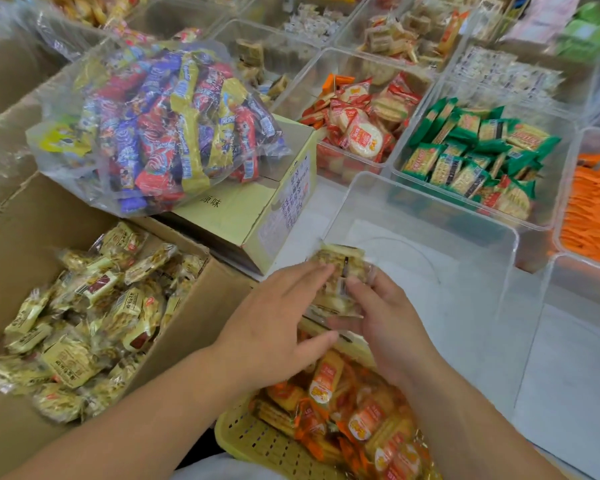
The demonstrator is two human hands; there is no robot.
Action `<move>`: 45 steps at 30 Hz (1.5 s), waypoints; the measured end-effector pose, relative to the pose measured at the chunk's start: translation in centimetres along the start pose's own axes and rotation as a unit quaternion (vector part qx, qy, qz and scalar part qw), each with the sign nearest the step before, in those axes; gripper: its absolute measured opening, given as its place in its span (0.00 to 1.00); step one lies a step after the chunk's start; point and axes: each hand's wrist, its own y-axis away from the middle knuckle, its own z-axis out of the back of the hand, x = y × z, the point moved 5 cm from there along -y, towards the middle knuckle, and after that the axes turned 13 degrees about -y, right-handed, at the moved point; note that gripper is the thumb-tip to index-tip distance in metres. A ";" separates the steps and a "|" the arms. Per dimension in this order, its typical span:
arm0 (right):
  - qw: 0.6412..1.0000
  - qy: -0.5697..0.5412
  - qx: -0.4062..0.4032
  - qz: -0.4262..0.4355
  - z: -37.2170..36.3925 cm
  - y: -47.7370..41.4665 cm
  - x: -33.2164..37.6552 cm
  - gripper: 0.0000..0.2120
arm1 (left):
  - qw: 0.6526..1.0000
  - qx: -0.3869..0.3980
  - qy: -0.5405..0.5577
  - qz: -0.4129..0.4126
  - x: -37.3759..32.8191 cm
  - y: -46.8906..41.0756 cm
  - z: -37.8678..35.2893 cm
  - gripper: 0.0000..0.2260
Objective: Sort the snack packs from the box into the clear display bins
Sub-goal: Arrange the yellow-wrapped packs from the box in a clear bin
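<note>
We're centre frame, and both hands are on the job. The left hand (281, 317) and the right hand (385, 320) clasp a small stack of snack packs (340, 271) between them. On each hand the fingers lie over the top and the thumb is tucked below. The picture is blurred here, so we can't count the packs.

The stack sits right at the near left corner of the empty clear bin (413, 209). Whether it's over the rim or just outside it, we can't tell.

Down in the lower left, the cardboard box (194, 306) stands open, heaped with pale yellow packs (84, 323) that look much like those in the stack.

At the bottom, under the wrists, a yellow perforated basket (253, 441) holds orange-wrapped crackers (361, 420).

In the upper left, a clear bag of mixed bars (174, 126), purple, red and yellow, rests on a yellowish carton (257, 209).

In the upper right, the cracker bin (303, 88) holds red-wrapped round crackers (361, 136). Just beside it, the green bin (553, 188) is full of green packs (471, 154). At the far right edge we catch orange packs (593, 209) in another clear bin.
</note>
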 end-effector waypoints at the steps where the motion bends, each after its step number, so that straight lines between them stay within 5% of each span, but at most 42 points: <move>1: 0.999 0.039 -0.013 0.018 1.3 -0.9 0.8 0.10 | 0.998 0.056 -0.016 0.036 0.8 -0.3 -0.7 0.40; 4: 0.970 0.210 -0.094 0.073 5.5 -3.9 3.3 0.09 | 0.971 0.203 -0.069 0.106 2.8 -0.4 -3.3 0.43; 9: 0.855 0.491 -0.137 0.097 9.3 -10.2 5.3 0.11 | 0.929 0.336 -0.071 0.139 3.0 0.3 -6.2 0.48; 12: 0.811 0.570 -0.111 0.075 8.9 -13.1 3.9 0.14 | 0.933 0.322 -0.078 0.141 3.1 0.4 -6.5 0.49; 18: 0.778 0.628 -0.028 0.016 7.1 -14.9 -0.8 0.16 | 0.943 0.297 -0.071 0.132 3.5 0.8 -7.1 0.51; 29: 0.749 0.660 0.021 -0.064 6.4 -13.3 -2.4 0.29 | 0.946 0.291 -0.068 0.126 3.3 0.7 -6.6 0.48; 32: 0.766 0.642 -0.021 -0.019 4.8 -11.9 -0.8 0.32 | 0.962 0.250 -0.059 0.090 2.6 1.1 -3.9 0.44; 37: 0.823 0.536 0.000 0.189 -3.5 -6.1 0.1 0.26 | 0.996 0.033 -0.017 0.079 4.0 5.6 3.7 0.30; 40: 0.808 0.537 0.102 0.221 -10.4 -2.0 -2.2 0.25 | 0.986 -0.058 -0.034 0.156 7.8 9.9 6.9 0.22; 43: 0.761 0.563 0.203 0.250 -16.5 1.3 -5.8 0.26 | 0.965 -0.041 -0.044 0.255 13.3 14.4 7.6 0.15; 45: 0.724 0.593 0.251 0.246 -19.4 2.7 -8.7 0.27 | 0.945 0.003 -0.046 0.325 17.4 17.5 7.3 0.18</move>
